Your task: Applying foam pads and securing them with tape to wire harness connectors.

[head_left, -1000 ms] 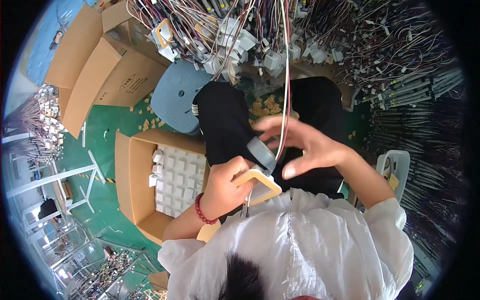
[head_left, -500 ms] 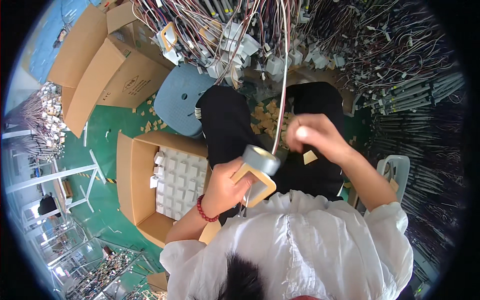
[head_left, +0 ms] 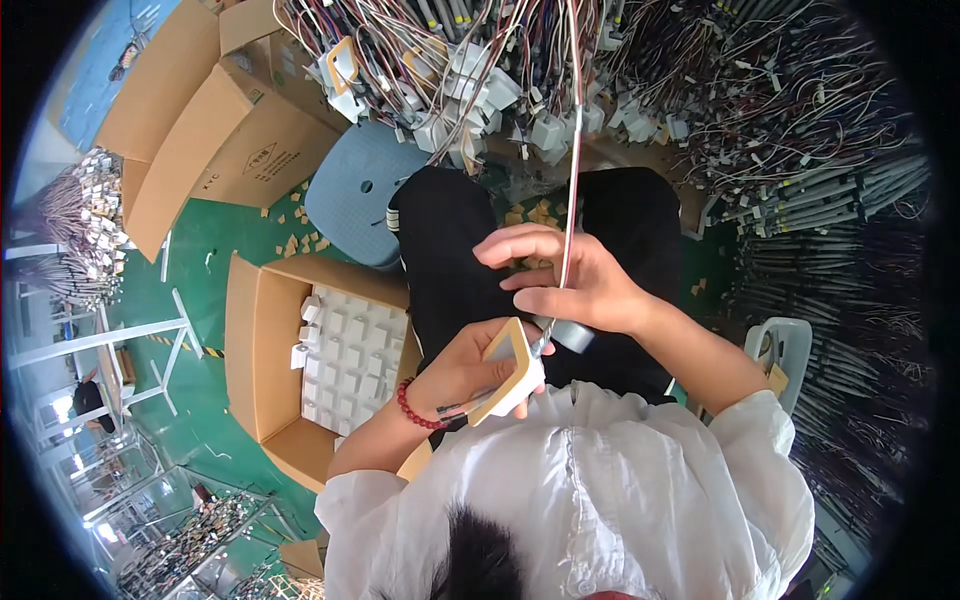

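My left hand grips a white plastic housing with a flat tan rim, tilted so the rim faces left. A long thin cable with white and dark red strands runs from the far edge down to the housing. My right hand is beside the cable, fingers stretched and thumb apart, with the cable crossing in front of it. Just below that hand is a grey tape roll, partly covered; what supports it is hidden.
At left stands an open carton of white housings. Beyond it are a blue stool and a larger carton. Bundled wires pile up ahead and at right. A pale plastic bin stands by my right elbow. Tan scraps litter the green floor.
My right hand has moved left to the cable, its fingers now stretched. The housing has turned in my left hand, and the tape roll has shifted right and slightly nearer me.
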Motion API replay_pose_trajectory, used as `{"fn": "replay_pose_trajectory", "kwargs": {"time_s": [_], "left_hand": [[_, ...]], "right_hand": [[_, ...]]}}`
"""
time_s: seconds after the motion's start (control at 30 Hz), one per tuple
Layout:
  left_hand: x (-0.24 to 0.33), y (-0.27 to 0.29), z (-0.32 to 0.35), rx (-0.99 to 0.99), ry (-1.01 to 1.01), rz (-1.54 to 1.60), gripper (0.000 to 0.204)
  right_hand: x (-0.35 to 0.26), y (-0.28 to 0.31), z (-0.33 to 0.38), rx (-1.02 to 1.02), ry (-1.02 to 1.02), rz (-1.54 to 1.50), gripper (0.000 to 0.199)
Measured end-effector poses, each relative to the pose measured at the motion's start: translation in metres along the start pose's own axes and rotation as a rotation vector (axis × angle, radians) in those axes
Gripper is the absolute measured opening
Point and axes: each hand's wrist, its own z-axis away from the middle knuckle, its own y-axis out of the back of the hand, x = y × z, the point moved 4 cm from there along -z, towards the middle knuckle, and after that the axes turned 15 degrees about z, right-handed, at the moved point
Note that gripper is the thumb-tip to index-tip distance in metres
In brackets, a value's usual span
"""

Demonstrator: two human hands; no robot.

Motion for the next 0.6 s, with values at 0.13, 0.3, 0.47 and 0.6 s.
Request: {"fn": "replay_pose_trajectory", "kwargs": {"time_s": [0.13,0.3,0.47,0.6], "left_hand": [[0.006,0.002,0.000,0.025,-0.069,-0.066,0.038],[0.033,-0.004,0.013,0.278,-0.527,-0.884,0.022],[0.054,-0.021,-0.005,0.179,-1.167,-1.765,0.021],[0.044,-0.022,-0.023,0.136,-1.327,-1.869,0.014]], "right_hand": [[0.002,0.007,0.011,-0.239,0.085,-0.019,0.041],[-0.013,0.007,0.013,-0.190,-0.155,0.339,0.023],[-0.029,0.004,0.030,0.070,-0.520,0.103,0.019],[-0.021,0.016,0.050,0.090,-0.720,-0.103,0.023]]}}
